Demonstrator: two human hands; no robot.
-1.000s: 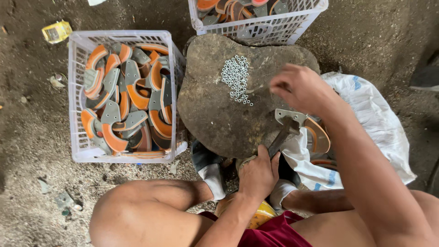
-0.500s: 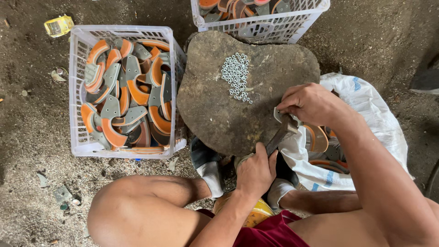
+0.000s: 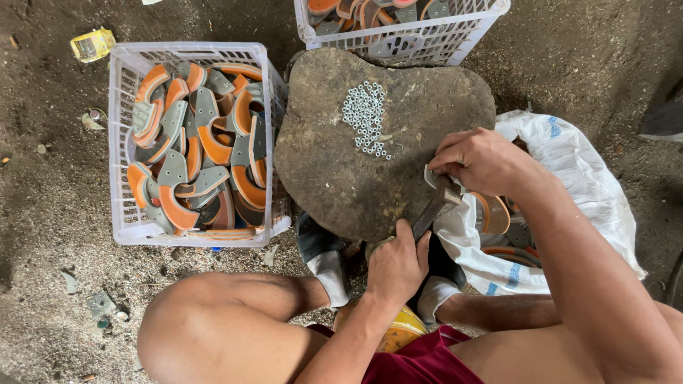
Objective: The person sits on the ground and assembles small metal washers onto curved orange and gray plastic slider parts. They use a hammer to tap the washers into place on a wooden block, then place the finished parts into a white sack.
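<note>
The flat stone (image 3: 341, 163) is mottled brown-grey; on it, at twelve o'clock, silvery nuts (image 3: 365, 117) glint. At nine o'clock a white lattice crate (image 3: 121, 142) holds orange-and-grey curved pieces (image 3: 192, 149). At three o'clock lies a white sack (image 3: 569, 178) with blue stripes. At six o'clock, maroon shorts (image 3: 420, 363).

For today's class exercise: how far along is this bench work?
Looks done: grey-and-orange curved pieces fill the white crate. In hand: the right hand steadies a piece on the stone's edge; the left hand grips a tool. Left: loose nuts and more pieces in the sack.
</note>
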